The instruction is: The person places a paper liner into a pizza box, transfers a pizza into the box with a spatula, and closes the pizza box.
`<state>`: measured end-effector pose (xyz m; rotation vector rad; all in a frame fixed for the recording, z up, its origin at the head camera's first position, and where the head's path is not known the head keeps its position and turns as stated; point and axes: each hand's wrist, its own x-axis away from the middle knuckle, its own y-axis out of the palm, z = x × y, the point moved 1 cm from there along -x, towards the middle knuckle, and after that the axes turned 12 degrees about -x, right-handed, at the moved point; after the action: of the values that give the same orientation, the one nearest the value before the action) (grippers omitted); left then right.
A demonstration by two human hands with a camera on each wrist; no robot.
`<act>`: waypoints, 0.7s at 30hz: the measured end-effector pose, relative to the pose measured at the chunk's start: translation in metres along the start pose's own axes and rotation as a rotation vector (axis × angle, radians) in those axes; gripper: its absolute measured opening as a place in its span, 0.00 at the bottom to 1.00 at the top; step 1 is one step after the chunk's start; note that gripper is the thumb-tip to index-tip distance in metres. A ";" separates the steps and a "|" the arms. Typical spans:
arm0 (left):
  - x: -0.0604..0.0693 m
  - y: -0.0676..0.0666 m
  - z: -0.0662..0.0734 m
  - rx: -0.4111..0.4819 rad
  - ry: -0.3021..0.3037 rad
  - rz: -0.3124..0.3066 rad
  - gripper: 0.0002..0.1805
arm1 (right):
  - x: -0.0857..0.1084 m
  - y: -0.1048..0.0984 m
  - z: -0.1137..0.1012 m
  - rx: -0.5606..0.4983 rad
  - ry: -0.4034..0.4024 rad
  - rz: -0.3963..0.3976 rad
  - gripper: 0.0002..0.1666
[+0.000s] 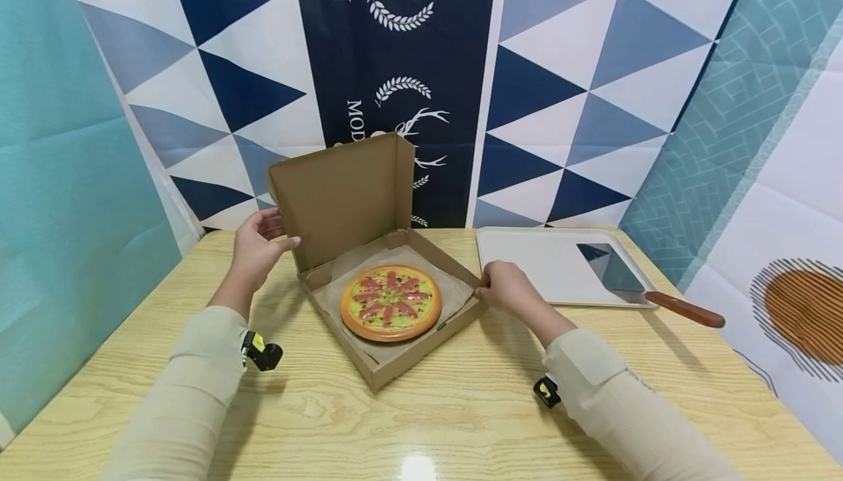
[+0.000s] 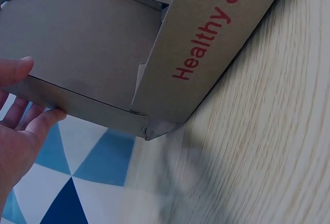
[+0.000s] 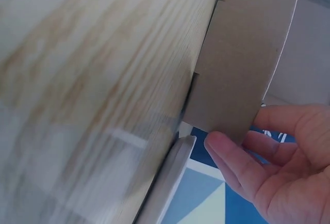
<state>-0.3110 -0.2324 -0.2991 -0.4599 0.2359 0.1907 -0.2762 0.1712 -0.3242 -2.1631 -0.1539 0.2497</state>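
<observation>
A cardboard pizza box (image 1: 421, 340) stands on the table with its lid (image 1: 342, 199) raised and tilted back. Inside, on brown paper (image 1: 454, 291), lies a round pizza (image 1: 391, 304) with an orange crust and red strips. My left hand (image 1: 258, 250) holds the lid's left edge, thumb on the inner side and fingers behind, as the left wrist view also shows the hand (image 2: 23, 131). At the box's right corner, my right hand (image 1: 510, 287) pinches the side wall. The right wrist view shows that wall (image 3: 232, 69) between thumb and fingers.
To the right lies a white tray (image 1: 527, 261). A spatula with a brown handle (image 1: 685, 308) rests on it, its handle reaching past the tray's edge. The wooden table (image 1: 316, 430) ends at a patterned cloth wall (image 1: 546, 100) behind.
</observation>
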 end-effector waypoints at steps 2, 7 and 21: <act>-0.001 0.001 0.001 -0.001 -0.002 -0.004 0.36 | 0.001 0.001 0.000 0.008 -0.001 0.000 0.15; -0.006 0.006 0.001 -0.009 -0.001 -0.016 0.37 | 0.005 0.001 0.000 0.014 -0.010 0.003 0.17; -0.022 0.017 -0.003 -0.008 0.000 -0.092 0.38 | 0.017 -0.002 -0.003 0.030 -0.020 0.016 0.16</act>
<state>-0.3367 -0.2217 -0.3029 -0.4781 0.2140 0.1014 -0.2589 0.1737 -0.3234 -2.1334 -0.1441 0.2816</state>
